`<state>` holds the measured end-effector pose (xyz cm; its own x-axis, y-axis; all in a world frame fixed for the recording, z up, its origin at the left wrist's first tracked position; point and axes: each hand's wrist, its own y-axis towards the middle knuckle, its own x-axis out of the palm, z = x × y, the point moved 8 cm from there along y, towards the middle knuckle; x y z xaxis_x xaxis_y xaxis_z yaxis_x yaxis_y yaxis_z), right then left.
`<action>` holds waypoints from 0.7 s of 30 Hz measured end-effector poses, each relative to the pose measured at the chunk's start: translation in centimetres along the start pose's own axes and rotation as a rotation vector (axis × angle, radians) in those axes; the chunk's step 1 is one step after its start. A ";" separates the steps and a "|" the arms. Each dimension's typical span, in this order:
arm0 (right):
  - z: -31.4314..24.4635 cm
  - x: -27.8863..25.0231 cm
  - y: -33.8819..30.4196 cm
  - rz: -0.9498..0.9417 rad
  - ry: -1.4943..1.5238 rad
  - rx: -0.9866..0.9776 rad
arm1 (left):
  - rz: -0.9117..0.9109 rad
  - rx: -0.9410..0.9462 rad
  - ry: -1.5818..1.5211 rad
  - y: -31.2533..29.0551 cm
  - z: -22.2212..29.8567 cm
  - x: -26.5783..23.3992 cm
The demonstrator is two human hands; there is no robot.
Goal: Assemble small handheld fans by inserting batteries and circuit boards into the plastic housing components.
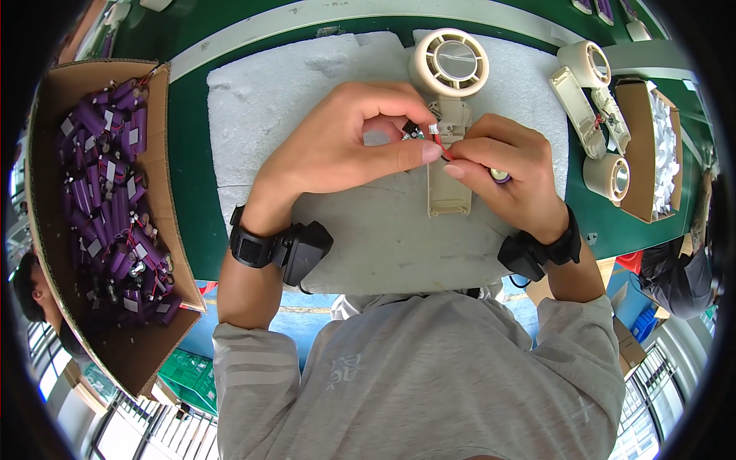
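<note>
A cream handheld fan has its round ring head (452, 63) at the far side of the work surface and its opened handle half (448, 195) pointing toward me. Over the upper handle, my left hand (356, 142) is closed, thumb and fingers around a small circuit board (414, 132) with dark parts. My right hand (506, 165) pinches red and black wires (445, 152) that end in a white plug (434, 129) near my left fingertips. Tucked in the right palm is a purple battery (500, 176), mostly hidden. Whether plug and board touch, I cannot make out.
A cardboard box (170, 192) of purple batteries stands at left. White foam (307, 65) lies under the work, a grey pad (360, 245) nearer me. At right are another fan head (584, 64), handle shells (576, 111) and a carton (636, 153) of white pieces. A person (682, 276) is beyond.
</note>
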<state>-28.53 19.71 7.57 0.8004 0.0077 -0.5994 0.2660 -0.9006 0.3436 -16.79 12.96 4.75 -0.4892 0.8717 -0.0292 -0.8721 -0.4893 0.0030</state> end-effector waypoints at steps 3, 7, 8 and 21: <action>-0.1 0.1 0.1 -0.001 -0.018 -0.026 | -0.026 -0.021 0.031 0.0 0.0 0.1; -0.2 0.1 0.0 -0.004 -0.028 -0.022 | 0.006 0.014 0.062 0.0 -0.2 0.0; 0.0 -0.1 0.0 0.037 -0.040 0.029 | 0.046 0.036 0.036 0.0 -0.3 -0.2; 0.6 -0.2 -0.1 0.156 -0.127 0.142 | 0.109 -0.108 0.011 -0.1 -0.8 -0.7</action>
<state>-29.02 19.51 7.27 0.7493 -0.1826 -0.6366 0.0595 -0.9388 0.3393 -16.39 12.36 3.95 -0.5799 0.8134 -0.0456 -0.8075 -0.5813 -0.1003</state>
